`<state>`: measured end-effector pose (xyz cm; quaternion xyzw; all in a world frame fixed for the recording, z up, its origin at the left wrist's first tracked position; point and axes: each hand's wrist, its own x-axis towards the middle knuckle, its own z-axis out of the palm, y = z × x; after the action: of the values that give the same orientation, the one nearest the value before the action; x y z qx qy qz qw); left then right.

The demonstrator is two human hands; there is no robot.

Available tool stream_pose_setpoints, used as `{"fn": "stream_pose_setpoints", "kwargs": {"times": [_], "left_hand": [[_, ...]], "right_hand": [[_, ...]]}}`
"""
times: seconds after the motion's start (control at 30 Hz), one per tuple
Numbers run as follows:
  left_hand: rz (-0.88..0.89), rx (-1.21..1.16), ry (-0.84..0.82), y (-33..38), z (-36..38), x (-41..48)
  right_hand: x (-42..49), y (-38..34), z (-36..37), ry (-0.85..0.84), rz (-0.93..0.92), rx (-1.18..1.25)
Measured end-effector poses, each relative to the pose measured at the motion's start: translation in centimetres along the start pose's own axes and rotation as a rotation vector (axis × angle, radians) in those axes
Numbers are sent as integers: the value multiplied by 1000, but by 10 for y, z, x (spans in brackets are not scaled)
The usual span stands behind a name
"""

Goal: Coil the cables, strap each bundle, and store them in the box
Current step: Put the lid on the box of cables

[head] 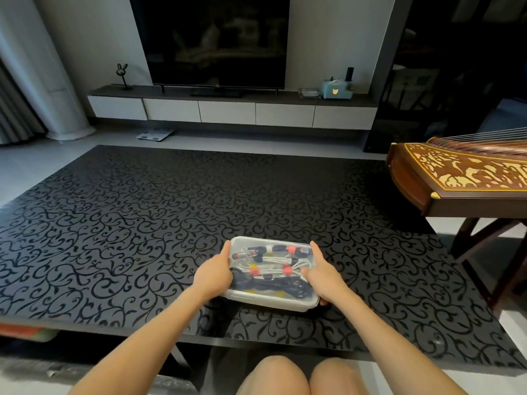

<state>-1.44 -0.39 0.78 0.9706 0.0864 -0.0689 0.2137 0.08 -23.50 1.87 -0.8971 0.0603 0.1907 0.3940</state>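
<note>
"Cables (271,276) look packed. What can still go wrong for me?"

"Your left hand (214,273) and right hand (322,276) each clasp one short side of the box (285,304), thumbs along the top edge, right fingers reaching under the near corner. It sits on, or just above, the table (142,223), close to the near edge. I cannot tell which. Draw it toward you carelessly and it could drop off that edge."

"And the contents?"

"White coils (275,262) with red straps (287,269) lie on the far side, the black bundle (268,285) on the near side, close to the rim. I cannot tell whether a lid is seated. If none is, tilting would spill the bundles. Mind the zither (456,172) at the far right as you lift."
</note>
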Motion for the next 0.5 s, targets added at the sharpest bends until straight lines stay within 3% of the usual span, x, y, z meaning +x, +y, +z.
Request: {"fn": "stream_pose_setpoints", "kwargs": {"times": [0.17, 0.4, 0.5], "left_hand": [[-34, 110, 77, 3, 10, -3], [40, 64, 12, -6, 4, 6], [57, 66, 34, -8, 8, 10]], "right_hand": [[3, 12, 9, 198, -189, -552], [27, -4, -1, 226, -321, -963], [40, -10, 0, 241, -230, -993]]}}
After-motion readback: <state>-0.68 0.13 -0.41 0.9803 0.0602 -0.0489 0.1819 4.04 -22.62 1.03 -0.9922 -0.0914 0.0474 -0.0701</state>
